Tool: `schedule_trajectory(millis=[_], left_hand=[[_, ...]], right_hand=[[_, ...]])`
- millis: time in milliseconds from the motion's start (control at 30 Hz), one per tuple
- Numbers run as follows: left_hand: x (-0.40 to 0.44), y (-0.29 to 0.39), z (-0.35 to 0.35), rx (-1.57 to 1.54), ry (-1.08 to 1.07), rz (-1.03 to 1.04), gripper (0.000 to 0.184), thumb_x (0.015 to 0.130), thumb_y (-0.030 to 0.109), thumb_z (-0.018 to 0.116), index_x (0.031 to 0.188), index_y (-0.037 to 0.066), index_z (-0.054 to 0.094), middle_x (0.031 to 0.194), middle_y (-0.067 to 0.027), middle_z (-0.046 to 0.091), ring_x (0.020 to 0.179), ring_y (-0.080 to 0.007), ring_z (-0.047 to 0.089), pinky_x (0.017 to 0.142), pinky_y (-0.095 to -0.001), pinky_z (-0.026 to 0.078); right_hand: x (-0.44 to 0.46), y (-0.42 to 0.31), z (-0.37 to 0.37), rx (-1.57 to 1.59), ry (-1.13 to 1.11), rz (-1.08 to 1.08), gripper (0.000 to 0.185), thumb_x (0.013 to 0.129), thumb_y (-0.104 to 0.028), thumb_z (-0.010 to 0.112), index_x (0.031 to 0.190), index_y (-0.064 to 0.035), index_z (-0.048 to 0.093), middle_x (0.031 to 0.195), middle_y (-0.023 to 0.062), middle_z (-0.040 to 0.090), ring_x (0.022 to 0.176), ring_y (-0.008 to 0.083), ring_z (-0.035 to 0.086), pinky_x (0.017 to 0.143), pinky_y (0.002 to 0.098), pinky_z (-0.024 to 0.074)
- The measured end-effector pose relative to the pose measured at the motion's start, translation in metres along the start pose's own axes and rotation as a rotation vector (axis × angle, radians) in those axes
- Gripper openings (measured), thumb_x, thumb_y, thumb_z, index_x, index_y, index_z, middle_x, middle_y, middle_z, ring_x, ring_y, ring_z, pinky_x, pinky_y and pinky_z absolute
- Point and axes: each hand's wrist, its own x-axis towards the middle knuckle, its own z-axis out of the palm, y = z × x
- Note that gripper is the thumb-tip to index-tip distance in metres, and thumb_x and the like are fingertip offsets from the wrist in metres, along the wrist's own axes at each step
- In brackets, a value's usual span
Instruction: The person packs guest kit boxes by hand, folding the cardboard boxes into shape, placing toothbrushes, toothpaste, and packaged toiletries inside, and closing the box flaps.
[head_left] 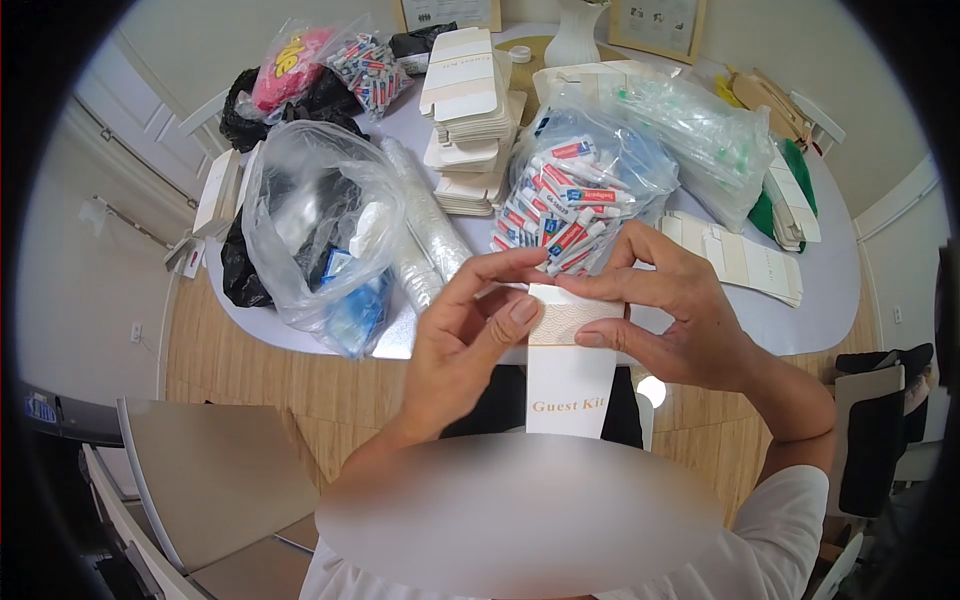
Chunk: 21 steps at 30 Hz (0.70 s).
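A white box (568, 375) printed "Guest Kit", with a patterned band near its top end, is held between both hands in front of my body. My left hand (478, 325) grips the box's left edge, its thumb on the band. Fingers of my right hand (665, 300) lie over the top end, and its thumb presses the band's right side. Just beyond the hands lies an open clear bag of small toothpaste tubes (575, 205). Stacked flat white boxes (465, 95) stand behind it to the left.
On the table (620, 345) are an open plastic bag (320, 215) at left, a bubble-wrap roll (425, 225), a clear bag with green items (700, 140), flat boxes (740, 260) at right and a white vase (577, 35) at the back. A chair (220, 480) stands lower left.
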Motion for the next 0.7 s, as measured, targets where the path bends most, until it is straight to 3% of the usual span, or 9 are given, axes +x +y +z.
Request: schedule_trajectory(millis=[33, 67, 133, 233, 333, 633, 700], left_hand=[[0.003, 0.004, -0.008, 0.181, 0.004, 0.114, 0.032, 0.091, 0.015, 0.058, 0.118, -0.002, 0.054, 0.102, -0.0113, 0.062, 0.095, -0.0154, 0.061, 0.079, -0.0284, 0.054], [0.005, 0.009, -0.012, 0.182, 0.007, 0.115, 0.032, 0.091, 0.015, 0.058, 0.118, -0.002, 0.054, 0.102, -0.0113, 0.062, 0.095, -0.0154, 0.061, 0.079, -0.0284, 0.054], [0.01, 0.018, -0.018, 0.117, -0.036, -0.001, 0.022, 0.086, 0.009, 0.064, 0.104, -0.004, 0.064, 0.093, -0.01, 0.064, 0.086, -0.0144, 0.063, 0.072, -0.0262, 0.055], [0.015, 0.023, -0.022, 0.102, -0.043, -0.041, 0.016, 0.084, 0.008, 0.064, 0.092, -0.006, 0.066, 0.086, -0.0102, 0.064, 0.075, -0.0156, 0.064, 0.061, -0.0273, 0.055], [0.021, 0.022, -0.028, 0.095, -0.072, -0.053, 0.014, 0.081, 0.003, 0.066, 0.091, -0.006, 0.067, 0.079, -0.0094, 0.062, 0.072, -0.0142, 0.063, 0.062, -0.0257, 0.053], [0.023, 0.04, -0.023, 0.312, -0.179, 0.025, 0.012, 0.077, -0.002, 0.068, 0.088, -0.006, 0.068, 0.08, -0.0099, 0.061, 0.072, -0.0111, 0.058, 0.063, -0.0211, 0.045], [0.021, 0.035, -0.023, 0.322, -0.174, 0.049, 0.013, 0.077, -0.003, 0.068, 0.089, -0.006, 0.068, 0.08, -0.0104, 0.061, 0.073, -0.0114, 0.058, 0.064, -0.0212, 0.045]], right_hand=[[0.0, 0.001, 0.001, 0.003, -0.001, -0.002, 0.04, 0.069, -0.013, 0.078, 0.108, -0.0093, 0.068, 0.081, 0.0032, 0.048, 0.071, 0.0111, 0.048, 0.059, 0.0232, 0.0417], [0.0, 0.003, 0.002, 0.01, -0.001, -0.022, 0.037, 0.072, -0.011, 0.076, 0.107, -0.0094, 0.068, 0.081, 0.0041, 0.048, 0.069, 0.0123, 0.05, 0.058, 0.0242, 0.0439], [0.001, 0.003, 0.002, 0.018, -0.004, -0.048, 0.034, 0.074, -0.009, 0.074, 0.107, -0.0095, 0.068, 0.081, 0.005, 0.047, 0.067, 0.0135, 0.051, 0.057, 0.0251, 0.0461], [0.001, 0.002, 0.006, -0.003, -0.011, -0.043, 0.036, 0.073, -0.008, 0.074, 0.108, -0.0077, 0.066, 0.082, 0.0052, 0.047, 0.067, 0.013, 0.051, 0.058, 0.025, 0.0462], [0.0, 0.008, 0.014, 0.104, 0.069, 0.014, 0.038, 0.073, -0.007, 0.074, 0.109, -0.0066, 0.064, 0.082, 0.0048, 0.048, 0.068, 0.0123, 0.052, 0.06, 0.025, 0.0461], [-0.004, 0.013, 0.014, 0.204, 0.061, 0.005, 0.029, 0.074, -0.007, 0.073, 0.101, -0.0034, 0.064, 0.087, 0.0044, 0.054, 0.072, 0.0113, 0.052, 0.062, 0.0227, 0.0436], [-0.005, 0.01, 0.009, 0.218, -0.013, 0.097, 0.036, 0.072, -0.002, 0.074, 0.106, -0.0028, 0.063, 0.098, 0.006, 0.054, 0.089, 0.0129, 0.056, 0.079, 0.0242, 0.0498]])
